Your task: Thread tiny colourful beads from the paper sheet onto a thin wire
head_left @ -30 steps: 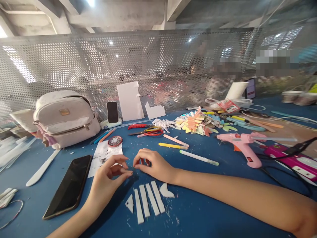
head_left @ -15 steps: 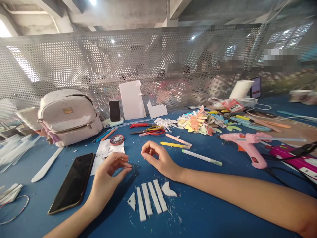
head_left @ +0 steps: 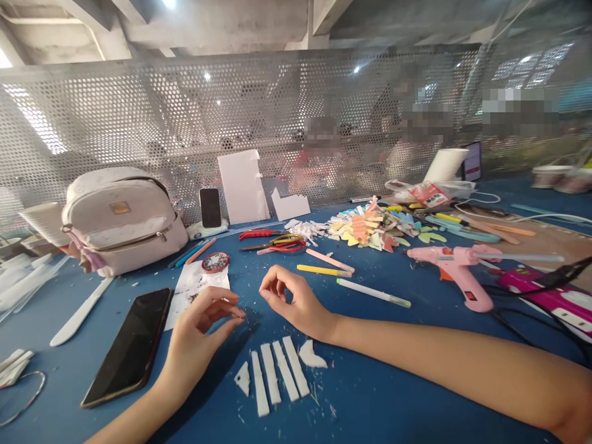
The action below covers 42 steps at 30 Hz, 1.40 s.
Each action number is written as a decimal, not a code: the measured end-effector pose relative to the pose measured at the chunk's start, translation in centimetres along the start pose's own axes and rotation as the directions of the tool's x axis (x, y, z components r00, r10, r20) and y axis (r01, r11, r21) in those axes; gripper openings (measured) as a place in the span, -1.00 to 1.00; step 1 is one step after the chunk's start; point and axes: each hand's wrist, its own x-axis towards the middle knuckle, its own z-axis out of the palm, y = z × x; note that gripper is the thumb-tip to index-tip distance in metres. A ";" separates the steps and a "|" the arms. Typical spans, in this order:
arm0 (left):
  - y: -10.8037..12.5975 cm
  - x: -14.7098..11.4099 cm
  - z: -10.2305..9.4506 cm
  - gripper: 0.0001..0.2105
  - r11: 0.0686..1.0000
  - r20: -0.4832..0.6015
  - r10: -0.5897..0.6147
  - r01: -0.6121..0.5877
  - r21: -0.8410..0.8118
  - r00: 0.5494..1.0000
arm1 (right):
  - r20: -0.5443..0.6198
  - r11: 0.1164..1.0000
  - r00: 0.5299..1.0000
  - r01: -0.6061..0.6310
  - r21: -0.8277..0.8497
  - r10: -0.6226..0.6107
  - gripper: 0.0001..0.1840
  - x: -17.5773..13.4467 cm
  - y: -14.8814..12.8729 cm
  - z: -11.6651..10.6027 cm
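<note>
My left hand (head_left: pixel 203 327) hovers over the blue table, its thumb and fingertips drawn together in a pinch; anything between them is too small to make out. Facing it, my right hand (head_left: pixel 296 302) is curled with thumb and forefinger close together, and whatever it may hold is hidden. Just in front of both hands lie several white strips (head_left: pixel 280 373) side by side. A small white triangular piece (head_left: pixel 243 378) with a dark dot is left of them, and a white notched piece (head_left: pixel 312 354) is right of them. Fine white shreds are scattered around these pieces.
A black phone (head_left: pixel 132 345) lies left of my left hand, with a white knife-shaped tool (head_left: pixel 81 311) beyond. Behind stand a backpack (head_left: pixel 124 222) and scissors (head_left: pixel 277 242). To the right are markers (head_left: pixel 372 292), paper scraps (head_left: pixel 363 225), a pink glue gun (head_left: pixel 457 268) and a power strip (head_left: pixel 550 302).
The whole view has shifted slightly, so things appear a little further left. Both hands keep nearly the same pose. The strips have not moved on the table.
</note>
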 end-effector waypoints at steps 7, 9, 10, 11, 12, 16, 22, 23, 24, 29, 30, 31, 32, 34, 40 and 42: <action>0.0 -0.2 0.0 -0.76 0.999 -0.006 -0.027 0.027 -0.044 1.000 | -0.015 1.000 1.000 0.013 -0.013 -0.013 -0.93 0.0 -0.1 0.0; 0.0 -0.2 0.0 -0.76 0.997 -0.011 -0.035 0.034 -0.062 0.999 | -0.016 1.000 1.000 0.020 -0.015 -0.020 -0.93 0.0 -0.1 0.1; 0.0 -0.1 0.0 -0.77 0.996 -0.014 -0.044 0.042 -0.080 0.999 | -0.016 1.000 1.000 0.021 -0.016 -0.022 -0.93 0.0 0.0 0.1; 0.0 0.0 0.1 -0.77 0.993 -0.021 -0.055 0.052 -0.106 0.998 | -0.018 1.000 1.000 0.023 -0.018 -0.023 -0.93 0.0 0.0 0.1; 0.1 0.0 0.1 -0.77 0.989 -0.027 -0.070 0.066 -0.135 0.997 | -0.020 1.000 1.000 0.024 -0.021 -0.024 -0.93 0.0 0.0 0.1; 0.2 0.3 0.2 -0.76 0.966 -0.030 -0.144 0.134 -0.219 0.989 | -0.020 0.999 0.999 0.027 -0.034 -0.028 -0.92 -0.1 0.2 0.1; 0.2 0.2 0.3 -0.76 0.958 -0.049 -0.174 0.158 -0.239 0.984 | -0.035 0.998 0.998 0.048 -0.029 -0.049 -0.93 -0.1 0.0 0.1; 0.3 0.2 0.3 -0.76 0.960 -0.050 -0.176 0.160 -0.230 0.983 | -0.039 0.998 0.998 0.049 -0.026 -0.050 -0.93 -0.1 0.0 0.1; 0.4 0.2 0.3 -0.76 0.961 -0.046 -0.179 0.165 -0.221 0.983 | -0.042 0.998 0.998 0.050 -0.024 -0.051 -0.93 -0.1 -0.1 0.1; 0.5 0.1 0.0 -0.76 0.962 -0.045 -0.200 0.187 -0.200 0.979 | -0.041 0.999 0.998 0.048 -0.021 -0.048 -0.93 -0.1 -0.2 0.0; 0.5 0.1 0.0 -0.76 0.960 -0.045 -0.205 0.192 -0.204 0.978 | -0.038 0.999 0.998 0.045 -0.022 -0.046 -0.93 -0.1 -0.1 0.0; 0.4 0.2 0.0 -0.75 0.958 -0.043 -0.211 0.197 -0.208 0.977 | -0.036 0.999 0.998 0.042 -0.023 -0.043 -0.94 -0.1 -0.1 0.0; 0.4 0.2 0.0 -0.75 0.955 -0.040 -0.217 0.204 -0.214 0.975 | -0.032 0.999 0.999 0.039 -0.026 -0.040 -0.94 -0.1 -0.1 0.0; 0.3 0.3 0.1 -0.74 0.951 -0.039 -0.223 0.209 -0.230 0.974 | -0.028 0.999 0.999 0.036 -0.032 -0.037 -0.94 -0.1 0.0 0.0; 0.6 0.2 0.6 -0.75 0.961 -0.090 -0.204 0.182 -0.207 0.975 | 0.017 0.999 1.000 0.015 -0.045 -0.014 -0.97 -0.1 0.0 0.1; 0.7 0.2 0.8 -0.74 0.967 -0.104 -0.189 0.167 -0.195 0.976 | 0.078 0.999 0.997 0.003 -0.041 0.000 -0.93 0.0 0.0 0.1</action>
